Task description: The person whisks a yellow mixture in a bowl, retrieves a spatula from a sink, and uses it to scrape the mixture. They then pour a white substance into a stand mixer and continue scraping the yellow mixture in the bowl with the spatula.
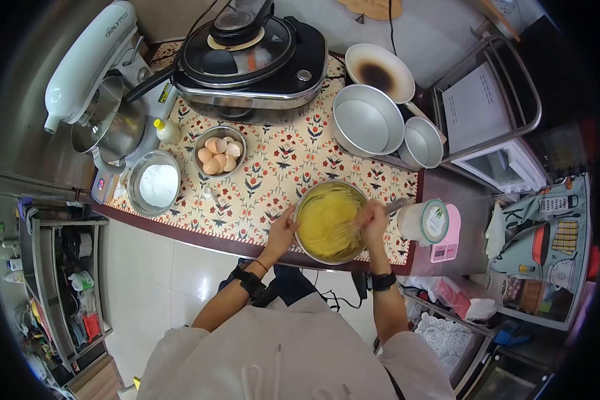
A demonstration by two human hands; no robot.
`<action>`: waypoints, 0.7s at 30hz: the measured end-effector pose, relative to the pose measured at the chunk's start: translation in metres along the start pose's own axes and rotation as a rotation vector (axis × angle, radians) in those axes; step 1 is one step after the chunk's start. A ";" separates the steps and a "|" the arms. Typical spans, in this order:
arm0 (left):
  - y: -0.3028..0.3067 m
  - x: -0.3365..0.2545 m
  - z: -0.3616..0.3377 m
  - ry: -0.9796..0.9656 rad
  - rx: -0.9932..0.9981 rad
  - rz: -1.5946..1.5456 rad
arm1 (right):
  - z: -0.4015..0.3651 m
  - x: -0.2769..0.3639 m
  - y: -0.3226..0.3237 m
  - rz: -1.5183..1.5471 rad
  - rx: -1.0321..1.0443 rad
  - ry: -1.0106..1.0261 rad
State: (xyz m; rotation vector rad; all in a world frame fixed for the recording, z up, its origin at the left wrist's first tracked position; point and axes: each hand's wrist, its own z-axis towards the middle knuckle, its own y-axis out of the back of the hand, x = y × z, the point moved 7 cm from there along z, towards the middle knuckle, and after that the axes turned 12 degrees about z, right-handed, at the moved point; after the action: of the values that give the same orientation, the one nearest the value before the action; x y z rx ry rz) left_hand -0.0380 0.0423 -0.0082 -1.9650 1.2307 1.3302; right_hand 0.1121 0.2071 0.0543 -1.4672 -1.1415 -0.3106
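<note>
A metal mixing bowl stands near the front edge of the table, with yellow batter inside. My left hand grips the bowl's left rim, fingers closed against it. Over the bowl's right side, my right hand is wrapped round a whisk. Its handle sticks out to the upper right, and its wires, blurred, reach into the batter. Left of the bowl are a small metal bowl of eggshells and a larger bowl of white powder.
A stand mixer and a lidded electric cooker stand at the back. Cake tins and a frying pan sit at the back right. A jar and a pink scale are right of the bowl.
</note>
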 end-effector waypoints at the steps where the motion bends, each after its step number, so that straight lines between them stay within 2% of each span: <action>1: 0.000 0.001 0.000 0.010 0.003 -0.012 | 0.011 0.019 -0.003 -0.048 -0.029 0.139; 3: 0.000 0.003 0.000 0.031 0.009 -0.035 | 0.023 0.031 0.000 -0.109 -0.157 0.408; 5: -0.004 0.004 -0.003 0.037 0.064 -0.035 | 0.017 -0.004 0.008 -0.139 -0.360 0.661; 6: -0.002 0.002 0.002 0.028 0.085 -0.035 | 0.005 -0.030 -0.006 -0.009 -0.218 0.659; 9: 0.008 0.006 0.007 -0.014 0.044 -0.005 | -0.027 -0.060 -0.045 0.034 0.453 -0.004; 10: 0.010 0.002 0.005 -0.004 0.045 -0.018 | -0.021 -0.061 -0.032 0.120 0.372 -0.233; 13: 0.010 0.002 0.005 0.034 0.037 -0.020 | 0.010 0.001 -0.025 -0.236 0.078 0.031; 16: 0.009 0.000 0.005 0.055 0.051 -0.027 | 0.040 0.015 -0.029 -0.014 0.035 0.379; 19: 0.008 0.001 0.009 0.050 0.060 -0.012 | 0.011 -0.045 -0.035 -0.199 -0.312 0.471; 21: 0.020 -0.001 0.016 0.010 0.028 0.019 | 0.003 -0.067 -0.043 0.027 0.183 0.013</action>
State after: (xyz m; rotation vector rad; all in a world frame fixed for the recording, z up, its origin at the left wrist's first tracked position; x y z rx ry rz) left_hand -0.0629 0.0457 -0.0119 -1.9479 1.2687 1.3066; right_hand 0.0451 0.1712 0.0299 -1.3165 -1.1089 -0.1916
